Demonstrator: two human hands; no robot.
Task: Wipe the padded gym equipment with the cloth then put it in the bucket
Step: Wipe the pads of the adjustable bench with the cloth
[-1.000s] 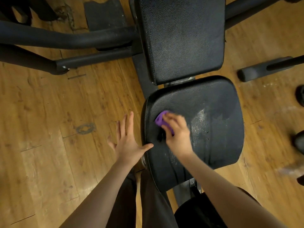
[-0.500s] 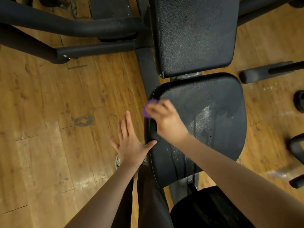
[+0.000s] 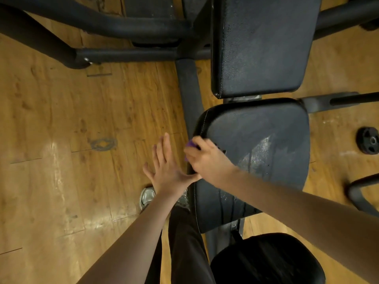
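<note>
Head view looks straight down on a black padded seat (image 3: 266, 152) of a gym bench, with a second black pad, the backrest (image 3: 262, 44), just beyond it and a narrow gap between the two. The right hand (image 3: 207, 158) sits at the seat's left edge, fingers curled around a purple cloth (image 3: 190, 144); only a small bit of the cloth shows past the knuckles, pressed against the rim of the seat. The seat's surface shows dull streaks and a lighter speckled patch right of the hand. The left hand (image 3: 167, 167) is spread flat with straight fingers, held just beside the seat's left side, its thumb reaching to the seat edge near the right wrist; it holds nothing. Both bare forearms run in from the bottom of the frame. Below the left wrist a shoe (image 3: 146, 196) stands on the wooden floor (image 3: 61, 140), and dark trousers (image 3: 184, 242) cover the legs beneath. Black frame tubes (image 3: 114, 27) of the machine cross the top left. A small black weight plate (image 3: 368, 143) lies on the floor well apart to the right of the seat.
</note>
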